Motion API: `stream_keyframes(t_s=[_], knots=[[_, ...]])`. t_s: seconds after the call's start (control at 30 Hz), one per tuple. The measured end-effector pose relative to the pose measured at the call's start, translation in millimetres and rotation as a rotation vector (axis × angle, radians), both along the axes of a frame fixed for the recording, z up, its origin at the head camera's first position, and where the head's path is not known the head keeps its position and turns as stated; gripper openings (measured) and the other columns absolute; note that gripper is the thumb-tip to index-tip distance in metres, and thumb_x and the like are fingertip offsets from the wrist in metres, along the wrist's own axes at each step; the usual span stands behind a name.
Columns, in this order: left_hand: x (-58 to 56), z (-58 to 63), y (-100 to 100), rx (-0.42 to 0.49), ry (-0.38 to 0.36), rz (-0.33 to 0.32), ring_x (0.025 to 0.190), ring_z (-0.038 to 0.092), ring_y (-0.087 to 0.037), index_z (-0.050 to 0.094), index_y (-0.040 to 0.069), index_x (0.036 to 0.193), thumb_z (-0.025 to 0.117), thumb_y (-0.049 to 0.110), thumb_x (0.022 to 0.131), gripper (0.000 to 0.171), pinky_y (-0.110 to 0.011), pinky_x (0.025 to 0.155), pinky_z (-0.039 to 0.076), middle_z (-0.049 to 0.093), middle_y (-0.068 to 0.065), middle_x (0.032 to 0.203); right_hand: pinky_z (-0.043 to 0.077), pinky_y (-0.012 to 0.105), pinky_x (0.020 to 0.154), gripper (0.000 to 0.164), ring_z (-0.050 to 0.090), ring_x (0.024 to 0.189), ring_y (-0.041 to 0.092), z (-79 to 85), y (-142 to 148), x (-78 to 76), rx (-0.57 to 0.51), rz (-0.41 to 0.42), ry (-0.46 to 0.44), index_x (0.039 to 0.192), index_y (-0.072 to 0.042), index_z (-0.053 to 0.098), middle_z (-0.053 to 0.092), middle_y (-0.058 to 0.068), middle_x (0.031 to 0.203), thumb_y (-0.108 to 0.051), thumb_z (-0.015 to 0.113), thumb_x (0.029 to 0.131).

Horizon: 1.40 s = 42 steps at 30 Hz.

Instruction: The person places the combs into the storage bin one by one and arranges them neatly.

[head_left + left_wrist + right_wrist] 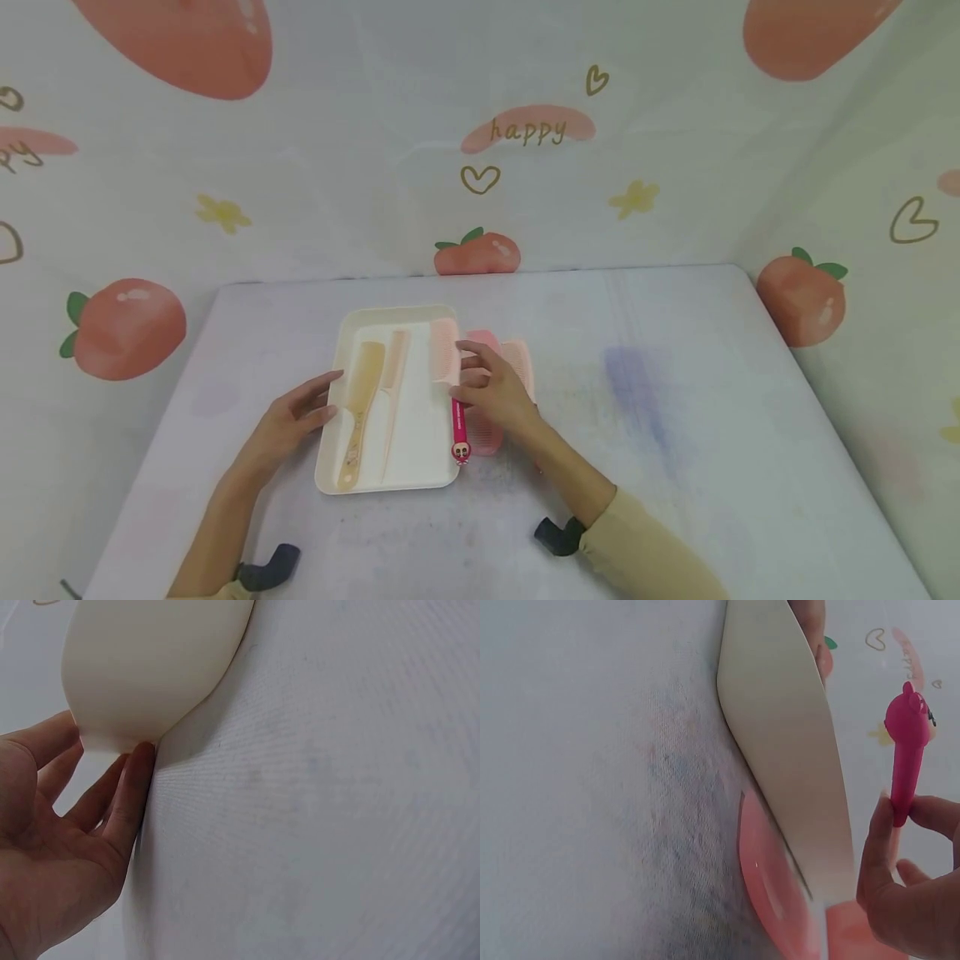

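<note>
A white tray [423, 442] lies on the table, with an amber handled comb [365, 375] and a pale peach rat-tail comb [393, 371] inside. My left hand [288, 417] touches its left side with loosely extended fingers; in the left wrist view the fingertips [139, 761] rest against the tray's end. With thumb and fingertips, my right hand [498, 396] pinches a comb [444, 350] by its magenta handle [905, 776]. The comb has light pink teeth and a cartoon-head end, and is held over the tray's right rim.
Right of the tray, partly behind my right hand, lie several pink combs, among them a light pink one [520, 357] and a darker pink one [486, 437]. A fabric backdrop with printed fruit [477, 254] stands behind the table [720, 467].
</note>
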State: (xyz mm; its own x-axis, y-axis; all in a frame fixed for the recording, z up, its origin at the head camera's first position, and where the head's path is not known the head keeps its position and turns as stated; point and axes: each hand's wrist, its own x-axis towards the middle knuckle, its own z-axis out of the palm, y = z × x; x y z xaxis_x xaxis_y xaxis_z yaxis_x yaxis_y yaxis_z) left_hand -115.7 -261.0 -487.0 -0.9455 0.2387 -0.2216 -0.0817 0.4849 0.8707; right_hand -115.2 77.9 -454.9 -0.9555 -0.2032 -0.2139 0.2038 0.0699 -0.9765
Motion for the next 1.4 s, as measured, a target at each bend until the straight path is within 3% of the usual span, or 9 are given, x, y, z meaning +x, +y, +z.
stream_keyframes(t_s=[0.37,0.63,0.97,1.2,1.4], knots=[[-0.1,-1.0,0,0.011,-0.004,0.006,0.139,0.040,-0.038,0.043,0.016,0.151,0.069,0.032,0.095,0.063,-0.008,0.090,0.037,0.040,-0.013,0.154,0.058,0.036,0.078,0.060,0.069,0.089,0.021,-0.6,-16,-0.7,0.003,-0.011,-0.004,0.141,-0.022,0.052,0.058,0.007,0.123,-0.008,0.074,0.087],[0.0,-0.3,0,0.007,-0.007,0.000,0.139,0.039,-0.038,0.043,0.016,0.151,0.068,0.031,0.095,0.063,-0.014,0.094,0.039,0.040,-0.014,0.155,0.058,0.033,0.075,0.060,0.070,0.084,0.015,-0.5,-35,-1.1,0.072,-0.036,-0.031,0.140,-0.025,0.053,0.060,0.001,0.120,-0.011,0.076,0.086],[2.6,4.8,1,0.028,-0.003,-0.003,0.140,0.038,-0.039,0.043,0.015,0.151,0.068,0.029,0.096,0.063,-0.008,0.089,0.036,0.039,-0.015,0.155,0.059,0.032,0.072,0.062,0.070,0.089,0.014,-1.5,-54,-5.5,0.063,-0.039,-0.020,0.141,-0.022,0.052,0.060,0.004,0.121,-0.005,0.075,0.086],[1.4,0.6,1,0.000,0.007,-0.004,0.139,0.039,-0.038,0.043,0.017,0.151,0.067,0.033,0.096,0.063,-0.017,0.096,0.040,0.039,-0.013,0.155,0.057,0.031,0.073,0.061,0.066,0.089,0.012,-2.7,-65,-6.3,0.112,-0.059,0.015,0.142,-0.023,0.051,0.058,0.003,0.123,-0.003,0.072,0.088],[-0.5,-2.1,1,0.028,0.016,-0.009,0.138,0.041,-0.037,0.043,0.016,0.151,0.067,0.031,0.096,0.062,-0.008,0.091,0.036,0.041,-0.013,0.154,0.057,0.029,0.073,0.063,0.067,0.090,0.013,-8.1,-75,-9.3,0.092,-0.059,-0.029,0.143,-0.018,0.049,0.058,0.005,0.122,0.000,0.071,0.087]])
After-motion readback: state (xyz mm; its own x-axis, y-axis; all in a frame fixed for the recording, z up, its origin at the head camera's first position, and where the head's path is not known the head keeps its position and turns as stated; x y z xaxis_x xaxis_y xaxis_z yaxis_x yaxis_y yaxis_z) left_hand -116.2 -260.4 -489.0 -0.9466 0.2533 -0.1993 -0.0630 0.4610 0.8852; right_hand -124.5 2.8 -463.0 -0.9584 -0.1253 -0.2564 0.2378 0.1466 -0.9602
